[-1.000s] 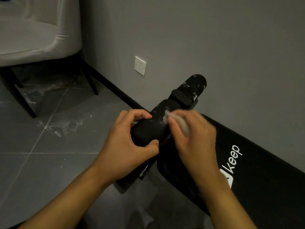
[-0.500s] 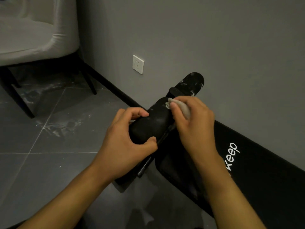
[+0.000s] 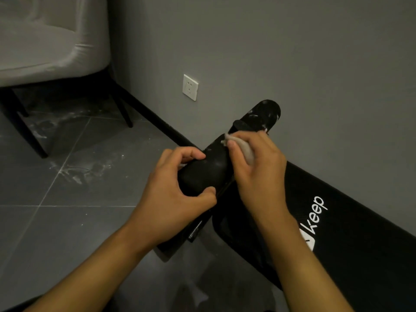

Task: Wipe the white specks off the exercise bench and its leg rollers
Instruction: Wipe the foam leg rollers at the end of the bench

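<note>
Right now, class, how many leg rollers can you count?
2: near roller gripped by the left hand; far roller by the wall, speckled white. More may be hidden.

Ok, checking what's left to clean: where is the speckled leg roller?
The speckled roller sits right of centre in the head view, by the wall, just beyond the right hand and its cloth, below-right of the socket.

- The exercise bench (image 3: 360,233) ran off the right edge.
- The right hand (image 3: 258,167) hid most of the cloth (image 3: 246,152).
- The left hand (image 3: 171,194) covered part of the near roller (image 3: 202,174).
- The frame's edges cropped the chair (image 3: 45,41).
</note>
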Demonstrator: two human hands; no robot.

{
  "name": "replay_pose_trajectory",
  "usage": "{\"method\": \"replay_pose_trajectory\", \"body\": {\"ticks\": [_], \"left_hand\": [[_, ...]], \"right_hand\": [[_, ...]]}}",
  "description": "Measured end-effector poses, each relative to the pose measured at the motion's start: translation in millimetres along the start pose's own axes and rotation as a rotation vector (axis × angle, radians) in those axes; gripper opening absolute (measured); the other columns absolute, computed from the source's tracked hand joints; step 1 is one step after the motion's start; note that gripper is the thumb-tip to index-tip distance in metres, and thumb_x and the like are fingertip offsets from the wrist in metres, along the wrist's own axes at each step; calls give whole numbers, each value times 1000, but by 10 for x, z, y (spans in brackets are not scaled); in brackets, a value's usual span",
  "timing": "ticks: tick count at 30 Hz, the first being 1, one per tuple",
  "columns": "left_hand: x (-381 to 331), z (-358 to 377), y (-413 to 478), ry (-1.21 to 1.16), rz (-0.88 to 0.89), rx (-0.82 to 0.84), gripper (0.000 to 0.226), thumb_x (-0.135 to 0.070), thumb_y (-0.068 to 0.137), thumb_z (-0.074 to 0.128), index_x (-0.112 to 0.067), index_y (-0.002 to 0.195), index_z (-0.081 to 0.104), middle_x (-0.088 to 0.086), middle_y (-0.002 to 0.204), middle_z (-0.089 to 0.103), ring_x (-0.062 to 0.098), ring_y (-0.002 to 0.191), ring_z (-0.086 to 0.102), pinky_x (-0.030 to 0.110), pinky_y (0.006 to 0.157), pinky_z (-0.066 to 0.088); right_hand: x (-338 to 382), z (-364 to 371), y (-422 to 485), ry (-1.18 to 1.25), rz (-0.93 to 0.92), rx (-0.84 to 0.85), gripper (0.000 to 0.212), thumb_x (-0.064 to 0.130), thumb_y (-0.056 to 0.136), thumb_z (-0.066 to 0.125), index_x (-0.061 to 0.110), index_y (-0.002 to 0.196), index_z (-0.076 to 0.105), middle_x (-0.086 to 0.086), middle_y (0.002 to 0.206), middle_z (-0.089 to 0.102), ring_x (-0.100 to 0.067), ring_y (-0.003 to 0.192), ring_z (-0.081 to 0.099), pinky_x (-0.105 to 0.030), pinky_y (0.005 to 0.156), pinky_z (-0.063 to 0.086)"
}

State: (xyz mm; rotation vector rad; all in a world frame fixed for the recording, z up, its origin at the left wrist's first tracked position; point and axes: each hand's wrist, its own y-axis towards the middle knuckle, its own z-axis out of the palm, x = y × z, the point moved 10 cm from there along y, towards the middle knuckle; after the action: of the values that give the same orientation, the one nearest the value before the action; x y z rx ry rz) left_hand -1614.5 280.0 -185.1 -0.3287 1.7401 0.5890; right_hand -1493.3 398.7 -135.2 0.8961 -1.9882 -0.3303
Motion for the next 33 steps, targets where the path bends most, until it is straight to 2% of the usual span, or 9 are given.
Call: {"method": "replay_pose_trajectory", "body": {"ticks": [4,6,11,14,18,21,24,29,33], "left_hand": [[12,-13,8,15,8,-3,50,-30,69,85,-44,109,58,-20,112,52,1,106,61,23,80,58],[15,-10,18,13,9,-12,49,-38,66,80,-45,109,58,-19,113,52,4,106,62,26,80,59],[55,15,13,-33,-34,6,55,-14,71,86,-42,109,59,-17,115,50,-2,103,60,18,73,58],[45,-6,16,-32,-20,3,56,-14,70,88,-41,110,60,-13,117,52,-2,104,60,17,75,56],[25,0,18,-4,8,6,57,-33,63,88,-43,112,59,-17,114,53,1,107,60,18,85,55],[29,20,13,22,7,15,60,-18,70,91,-41,113,57,-23,113,49,-3,107,57,19,81,58],[-35,47,-13,96,42,19,61,-17,71,89,-43,114,54,-25,114,46,-5,109,54,13,76,55],[7,-8,-17,71,-20,7,67,-38,66,84,-44,123,48,-22,122,52,-5,112,57,14,86,54],[71,83,-16,-66,-145,96,62,-40,70,78,-45,124,47,-6,129,53,10,98,69,22,71,61]], "right_hand": [[202,35,-491,177,-76,71,17,17,97,64,14,111,73,4,100,66,-8,92,66,-13,77,48],[230,45,-470,142,-129,114,18,21,96,65,15,111,73,5,100,65,-6,90,65,-13,76,48],[-44,-3,122,-89,-52,65,21,32,99,62,20,114,72,7,104,66,-4,94,62,-31,83,55],[60,17,8,-71,-28,72,19,31,100,61,21,112,71,9,104,65,-2,94,61,-23,82,53],[344,59,-461,172,-90,175,15,22,97,65,17,110,73,8,101,65,-7,93,66,-12,76,49],[212,45,-242,16,-90,146,16,32,97,63,26,110,71,12,103,64,-2,93,63,-17,78,51],[-85,-21,123,-80,56,59,20,37,98,62,27,112,71,13,104,66,0,94,62,-30,84,56],[239,55,-277,75,-15,97,14,24,99,63,19,109,71,9,101,65,0,93,63,-9,76,48],[302,78,-307,141,-62,211,14,25,96,66,22,108,72,12,101,65,-3,94,65,-12,76,50]]}}
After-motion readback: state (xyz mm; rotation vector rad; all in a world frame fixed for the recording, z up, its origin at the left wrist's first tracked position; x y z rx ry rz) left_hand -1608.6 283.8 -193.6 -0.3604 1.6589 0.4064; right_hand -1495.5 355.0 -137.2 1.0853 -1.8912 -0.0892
